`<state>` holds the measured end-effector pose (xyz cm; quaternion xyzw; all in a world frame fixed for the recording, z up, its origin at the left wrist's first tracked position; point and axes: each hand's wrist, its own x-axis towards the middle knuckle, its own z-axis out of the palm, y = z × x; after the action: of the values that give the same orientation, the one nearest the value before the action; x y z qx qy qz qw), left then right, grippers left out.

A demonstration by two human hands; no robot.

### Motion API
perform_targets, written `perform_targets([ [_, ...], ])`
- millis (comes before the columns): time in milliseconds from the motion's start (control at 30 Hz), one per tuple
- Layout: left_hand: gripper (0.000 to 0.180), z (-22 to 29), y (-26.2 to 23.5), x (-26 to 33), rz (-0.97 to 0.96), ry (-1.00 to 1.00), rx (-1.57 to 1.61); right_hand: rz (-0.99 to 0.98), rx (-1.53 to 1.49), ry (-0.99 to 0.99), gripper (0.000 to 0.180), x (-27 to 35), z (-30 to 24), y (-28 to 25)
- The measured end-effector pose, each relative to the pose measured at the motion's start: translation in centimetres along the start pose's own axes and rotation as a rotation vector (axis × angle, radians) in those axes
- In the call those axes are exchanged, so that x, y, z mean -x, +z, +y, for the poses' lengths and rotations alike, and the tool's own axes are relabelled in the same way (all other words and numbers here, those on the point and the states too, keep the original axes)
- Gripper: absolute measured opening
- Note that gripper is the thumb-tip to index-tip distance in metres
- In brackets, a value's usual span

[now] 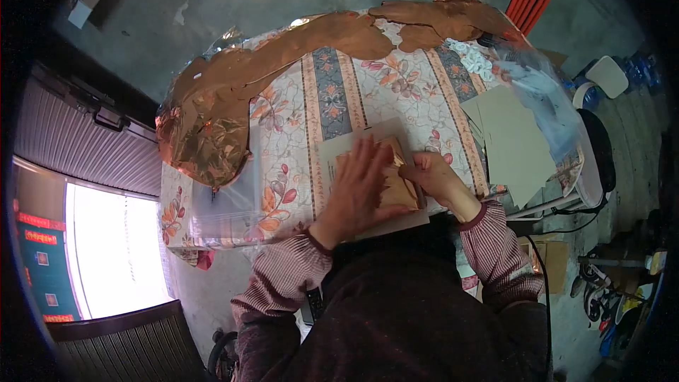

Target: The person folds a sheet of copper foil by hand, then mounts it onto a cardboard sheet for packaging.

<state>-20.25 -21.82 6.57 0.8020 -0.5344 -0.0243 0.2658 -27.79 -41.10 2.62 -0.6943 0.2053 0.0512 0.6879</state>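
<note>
In front of me on the table lies a pale grey card (385,131). A folded piece of shiny copper-coloured foil (400,192) rests on it. My left hand (353,194) is over the foil's left part, its fingers stretched out and slightly blurred; it hides much of the foil and card. At the foil's right edge, my right hand (433,175) pinches it between thumb and fingers. Flat, unfilled copper foil balloons (283,49) stretch along the table's far edge, and a crumpled end of foil (212,131) spreads down the left side.
The table has a flowered cloth (283,113). Clear plastic sleeves (223,201) lie at the left front. A stack of grey cards (513,138) sits on the right, beside clear plastic bags (544,99) and a white crumpled ribbon (470,59). A chair (598,141) stands at the right edge.
</note>
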Motion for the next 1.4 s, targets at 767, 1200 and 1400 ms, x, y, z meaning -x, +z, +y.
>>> perform_targets([
  [767,0.101,-1.6,-0.5,3.2,-0.194,-0.164,-0.156,-0.233,-0.114,0.066,0.03,0.4,-0.8,-0.9],
  [1200,0.103,-1.3,-2.1,2.8,-0.219,-0.134,-0.063,-0.12,-0.249,-0.028,0.023,0.8,-0.9,-1.0],
  [1400,0.095,-1.1,-0.7,2.9,-0.096,-0.085,-0.023,-0.14,-0.053,-0.043,0.024,1.6,-1.9,1.0],
])
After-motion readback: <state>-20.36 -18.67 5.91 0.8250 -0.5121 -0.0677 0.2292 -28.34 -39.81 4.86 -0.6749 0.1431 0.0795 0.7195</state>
